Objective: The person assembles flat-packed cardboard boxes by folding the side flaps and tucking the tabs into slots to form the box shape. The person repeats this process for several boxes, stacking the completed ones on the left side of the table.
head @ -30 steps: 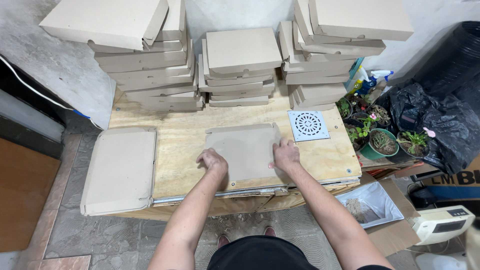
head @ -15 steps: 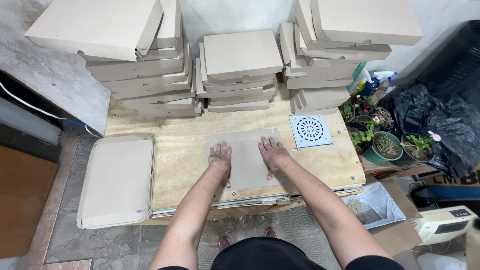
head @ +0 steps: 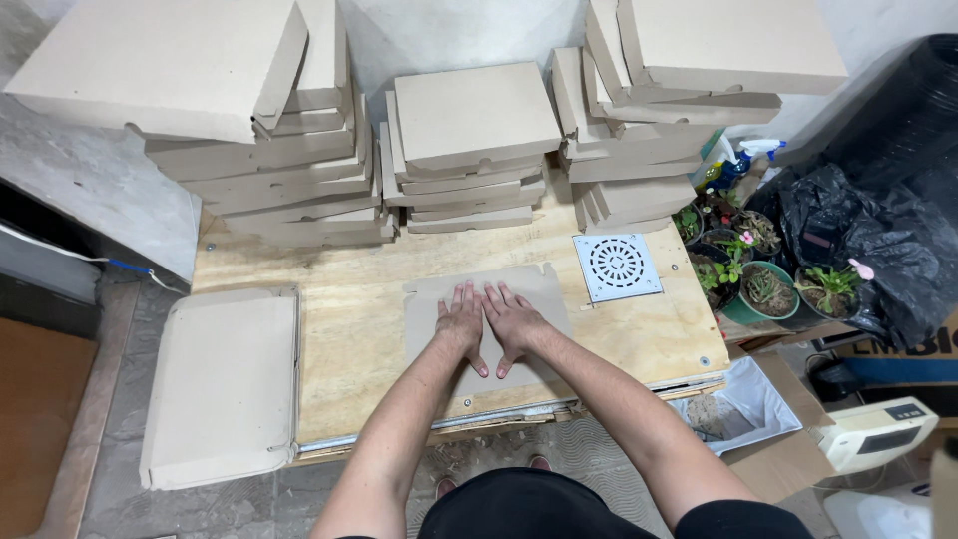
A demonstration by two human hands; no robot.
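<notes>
A plywood desk [head: 339,329] fills the middle of the scene. Along its far edge stand three stacks of folded cardboard boxes: a tall stack at far left [head: 269,180], a lower one in the middle [head: 469,150], and another at far right [head: 659,130]. At the near left, a closed flat box [head: 225,384] lies partly over the desk's left edge. To the right of the desk sit black plastic bags [head: 878,250], several small potted plants [head: 768,284], and a white appliance [head: 873,434] on the floor at near right.

On the desk's near middle lies an unfolded flat cardboard sheet [head: 439,309], with its tabs showing at the far edge. Just right of it, a square metal drain grate [head: 617,267] rests on the wood.

Both bare forearms reach forward from the near edge and converge over the sheet. The left hand [head: 461,321] and right hand [head: 514,321] lie palm down, side by side and almost touching, fingers stretched flat and slightly spread, thumbs angled toward the near side. Neither hand grasps anything; both are released, pressing flat on the cardboard sheet's centre.
</notes>
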